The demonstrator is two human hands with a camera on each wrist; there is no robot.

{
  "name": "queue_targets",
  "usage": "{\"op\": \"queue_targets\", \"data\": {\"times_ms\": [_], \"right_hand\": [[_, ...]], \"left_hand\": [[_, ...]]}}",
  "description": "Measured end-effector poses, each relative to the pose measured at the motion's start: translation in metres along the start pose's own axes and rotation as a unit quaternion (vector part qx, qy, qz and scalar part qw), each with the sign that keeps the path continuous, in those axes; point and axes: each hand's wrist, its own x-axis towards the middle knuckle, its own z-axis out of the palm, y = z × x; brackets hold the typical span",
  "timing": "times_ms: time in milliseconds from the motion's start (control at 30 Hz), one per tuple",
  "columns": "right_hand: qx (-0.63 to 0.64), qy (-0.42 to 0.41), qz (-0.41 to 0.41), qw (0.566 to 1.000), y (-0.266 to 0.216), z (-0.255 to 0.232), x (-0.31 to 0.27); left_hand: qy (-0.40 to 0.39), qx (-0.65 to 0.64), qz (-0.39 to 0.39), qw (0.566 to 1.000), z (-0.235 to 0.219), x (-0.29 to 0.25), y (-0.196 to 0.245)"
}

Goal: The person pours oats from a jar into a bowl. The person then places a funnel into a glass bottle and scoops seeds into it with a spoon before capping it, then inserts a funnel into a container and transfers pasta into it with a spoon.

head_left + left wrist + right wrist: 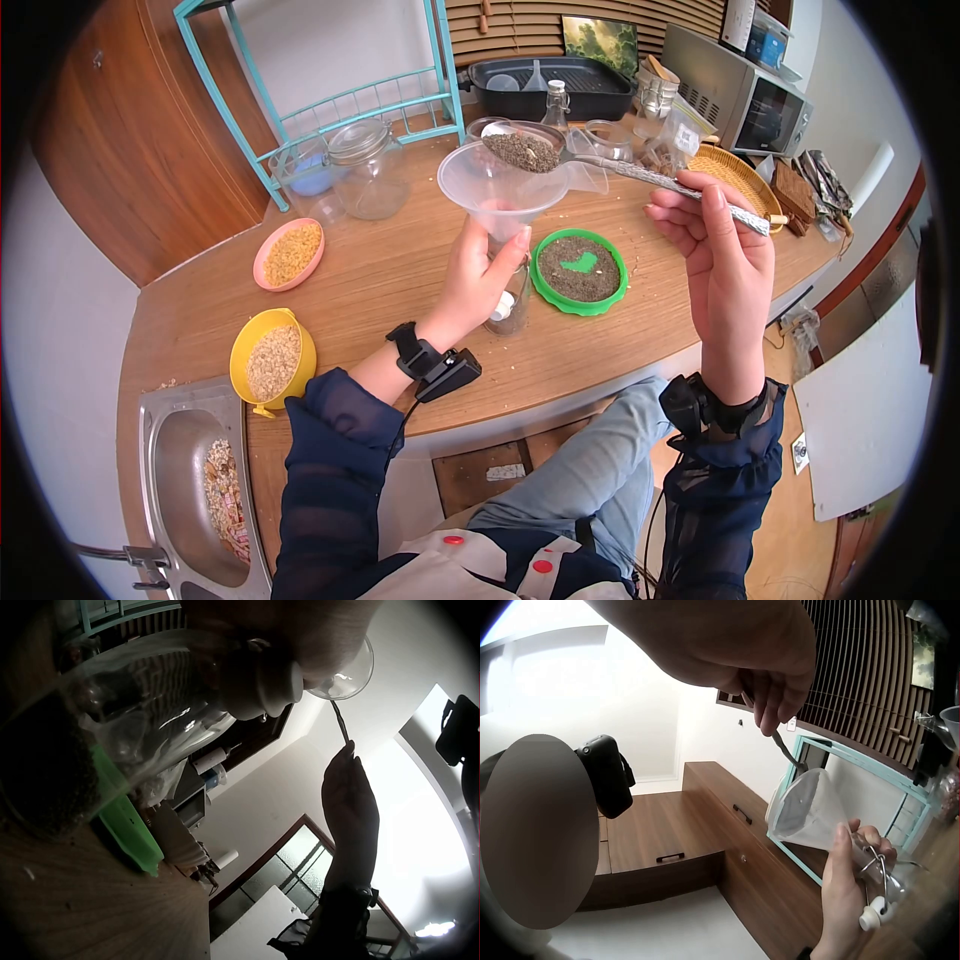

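Observation:
My left hand (468, 285) grips the neck of a clear glass swing-top bottle (154, 724) and the lower part of a translucent funnel (470, 188) set in it. The bottle's white stopper (870, 916) hangs at its side, and dark grains fill its lower end in the left wrist view. Held in my right hand (728, 245) is a long-handled metal spoon (640, 172). Its bowl, heaped with dark grains (522, 152), is over the funnel's wide mouth. Right of the bottle, a green dish (587, 308) holds more dark grains, with a bare patch in the middle.
A pink bowl (262, 268) of yellow pieces and a yellow bowl (240, 345) of pale grains stand left, near a sink (180, 440). Behind are a glass jar (372, 185), a turquoise rack (445, 75) and a black pan (500, 98). A microwave (730, 100) stands back right.

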Motion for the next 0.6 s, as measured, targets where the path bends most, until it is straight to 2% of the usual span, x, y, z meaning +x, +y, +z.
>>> {"op": "queue_targets", "data": {"times_ms": [600], "right_hand": [[0.001,-0.002,0.005,1.0,0.0014,-0.0004,-0.001]], "left_hand": [[-0.001,-0.003,0.003,1.0,-0.0004,0.0002,0.0]]}}
